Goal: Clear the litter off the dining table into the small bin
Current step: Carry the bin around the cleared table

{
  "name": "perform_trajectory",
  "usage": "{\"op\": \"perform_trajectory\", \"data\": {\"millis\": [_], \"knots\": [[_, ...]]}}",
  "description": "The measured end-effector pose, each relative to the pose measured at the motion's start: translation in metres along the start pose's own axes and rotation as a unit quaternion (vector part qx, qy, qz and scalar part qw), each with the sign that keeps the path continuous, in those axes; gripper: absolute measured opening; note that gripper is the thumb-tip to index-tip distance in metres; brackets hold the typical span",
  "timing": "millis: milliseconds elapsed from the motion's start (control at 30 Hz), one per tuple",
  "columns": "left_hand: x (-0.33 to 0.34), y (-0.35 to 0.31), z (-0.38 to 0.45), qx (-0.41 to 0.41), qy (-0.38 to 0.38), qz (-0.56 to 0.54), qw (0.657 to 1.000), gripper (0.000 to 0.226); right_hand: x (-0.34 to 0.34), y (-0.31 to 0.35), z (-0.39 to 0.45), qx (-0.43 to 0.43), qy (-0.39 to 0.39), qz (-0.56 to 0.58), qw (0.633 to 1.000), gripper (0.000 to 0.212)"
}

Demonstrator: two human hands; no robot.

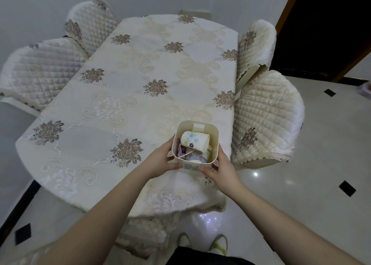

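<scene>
Looking at the head view, I'd call this nearly done. Both hands are on the bin (195, 142): left hand (160, 161) wraps its left wall with the thumb along the near face, right hand (219, 167) cups the right wall and near corner. So each hand is closed around the bin, the two held apart by its width.

Bin sits near the near-right corner of the tabletop (140, 88), close to the edge. I can't tell whether it rests on the cloth or is lifted just clear of it; the base is hidden behind its own walls and the hands.

Contents:
- paper cup (193, 141) with a flower print, lying on its side on top
- a second cup (197, 157) under it, partly covered
- something purple (181, 150) against the left wall, a wrapper maybe, too small to be sure

Done, as I read it: litter is in the bin. I see nothing loose on the cloth anywhere; the dark patches are embroidered flowers, not scraps. The far end is small in frame and slightly soft, so a tiny scrap there could escape me.

Left, my guess: either nothing, or just setting the bin down and letting go. Four covered chairs (263, 114) around the table look clear too, though litter there is outside the task wording.

One risk: the top cup sits high, near rim level, so a tilt could spill it back out.
</scene>
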State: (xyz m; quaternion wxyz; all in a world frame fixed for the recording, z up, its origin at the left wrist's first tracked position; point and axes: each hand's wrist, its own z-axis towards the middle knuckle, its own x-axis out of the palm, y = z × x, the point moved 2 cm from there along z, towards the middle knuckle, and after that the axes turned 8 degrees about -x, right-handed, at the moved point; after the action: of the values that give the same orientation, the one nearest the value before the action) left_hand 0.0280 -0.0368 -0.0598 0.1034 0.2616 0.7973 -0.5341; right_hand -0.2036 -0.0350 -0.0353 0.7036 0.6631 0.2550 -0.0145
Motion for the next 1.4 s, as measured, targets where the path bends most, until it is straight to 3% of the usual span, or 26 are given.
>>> {"op": "perform_trajectory", "data": {"millis": [167,767,1233,1400], "knots": [[-0.01,-0.005,0.008,-0.001,-0.003,0.03,1.0,0.103,0.006,-0.002,0.005,0.002,-0.014,-0.018,1.0,0.08],[-0.002,-0.003,0.002,-0.019,0.0,-0.018,1.0,0.1,0.001,-0.006,0.004,0.017,0.002,-0.02,1.0,0.081],[-0.003,-0.004,-0.007,-0.032,0.002,0.01,0.999,0.108,-0.01,-0.011,-0.005,0.07,0.045,-0.048,0.995,0.1],[0.011,0.012,-0.019,-0.073,-0.045,0.093,0.992,0.077,-0.022,-0.021,-0.022,0.073,0.059,-0.094,0.991,0.079]]}}
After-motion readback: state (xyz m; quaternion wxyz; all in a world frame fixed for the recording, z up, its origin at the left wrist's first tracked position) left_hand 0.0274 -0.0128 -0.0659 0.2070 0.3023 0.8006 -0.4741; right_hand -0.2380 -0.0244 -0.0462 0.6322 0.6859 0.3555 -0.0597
